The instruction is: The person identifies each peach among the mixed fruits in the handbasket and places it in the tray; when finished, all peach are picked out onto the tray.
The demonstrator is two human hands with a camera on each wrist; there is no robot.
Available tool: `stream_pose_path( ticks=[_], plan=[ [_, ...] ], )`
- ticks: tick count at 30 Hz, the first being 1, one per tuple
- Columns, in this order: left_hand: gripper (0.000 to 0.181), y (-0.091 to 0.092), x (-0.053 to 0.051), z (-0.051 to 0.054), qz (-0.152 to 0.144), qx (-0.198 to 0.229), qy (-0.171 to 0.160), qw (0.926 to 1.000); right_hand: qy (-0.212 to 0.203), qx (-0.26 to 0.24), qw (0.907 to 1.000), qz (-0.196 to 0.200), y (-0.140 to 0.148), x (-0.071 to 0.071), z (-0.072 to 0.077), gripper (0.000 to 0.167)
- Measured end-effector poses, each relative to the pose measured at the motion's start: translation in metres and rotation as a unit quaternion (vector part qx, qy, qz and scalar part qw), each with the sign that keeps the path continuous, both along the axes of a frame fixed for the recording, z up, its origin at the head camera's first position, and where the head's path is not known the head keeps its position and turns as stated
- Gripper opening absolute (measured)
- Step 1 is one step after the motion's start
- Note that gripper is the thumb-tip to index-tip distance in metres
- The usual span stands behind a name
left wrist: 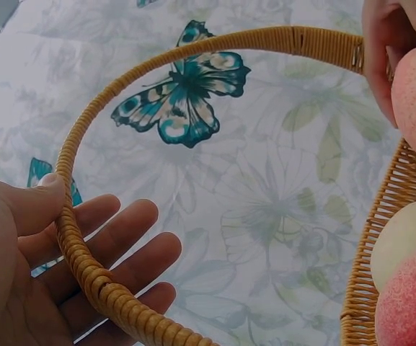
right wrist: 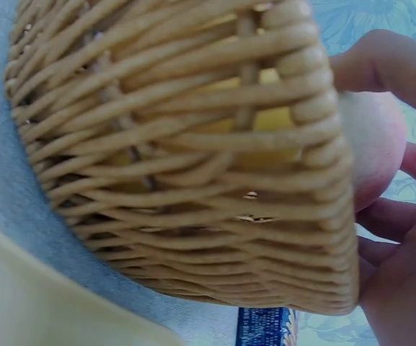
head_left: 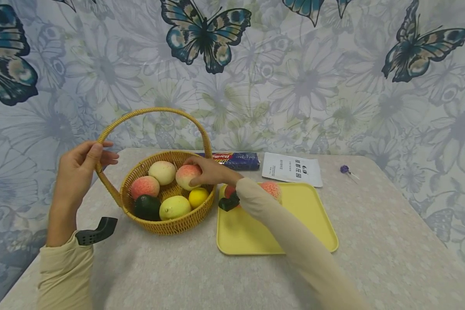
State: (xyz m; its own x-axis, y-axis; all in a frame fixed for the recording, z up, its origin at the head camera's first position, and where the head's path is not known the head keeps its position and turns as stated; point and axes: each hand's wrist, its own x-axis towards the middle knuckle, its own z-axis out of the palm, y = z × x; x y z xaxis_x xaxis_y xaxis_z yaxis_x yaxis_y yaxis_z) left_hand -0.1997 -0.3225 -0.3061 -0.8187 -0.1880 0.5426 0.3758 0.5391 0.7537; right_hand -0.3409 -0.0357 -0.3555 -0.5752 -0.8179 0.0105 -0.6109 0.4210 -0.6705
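Near the desk's [head_left: 159, 267] back-left corner, the wicker basket [head_left: 170, 228] has five fruits [head_left: 175, 208] in, my left hand [head_left: 81, 161] loosely grasps its handle [head_left: 151, 110], my right hand [head_left: 213, 171] a peach [head_left: 187, 176], perhaps two left on the tray [head_left: 252, 241].

Basket [head_left: 168, 229] left of centre is golden-tan, its rightmost peach [head_left: 185, 177] pinky-cream, tray [head_left: 306, 202] just plain ol' yellow, butterflies [head_left: 204, 32] up top teal-and-black.

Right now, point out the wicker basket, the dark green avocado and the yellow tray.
Wicker basket [head_left: 165, 227], head view: front wall.
Dark green avocado [head_left: 147, 208], head view: middle of its visible side.
Yellow tray [head_left: 248, 232], head view: bare front-left floor.
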Motion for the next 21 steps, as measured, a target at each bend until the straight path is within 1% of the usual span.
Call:
stream_pose_path(
  ticks=[5,8,10,15,18,21],
  plan=[
    [0.035,0.000,0.000,-0.001,-0.001,0.000,0.001,1.0000,-0.018,-0.053,0.9984,0.001,0.002,0.000,-0.005,0.059],
    [0.036,0.000,0.000,-0.001,0.000,0.001,0.001,1.0000,-0.017,-0.076,0.9970,-0.002,0.003,0.001,-0.006,0.058],
    [0.035,0.000,0.000,-0.001,0.001,0.001,0.001,1.0000,-0.018,-0.087,0.9960,-0.009,0.005,0.003,-0.007,0.059],
    [0.034,0.000,0.000,-0.001,0.001,0.002,0.000,1.0000,-0.045,-0.122,0.9908,-0.037,0.012,0.006,-0.007,0.064],
    [0.034,0.000,0.000,-0.001,0.001,0.003,-0.002,1.0000,-0.061,-0.137,0.9878,-0.041,0.017,0.010,-0.007,0.067],
    [0.035,0.000,0.000,-0.001,0.001,0.004,-0.002,1.0000,-0.067,-0.148,0.9860,-0.039,0.022,0.015,-0.007,0.066]
  ],
)
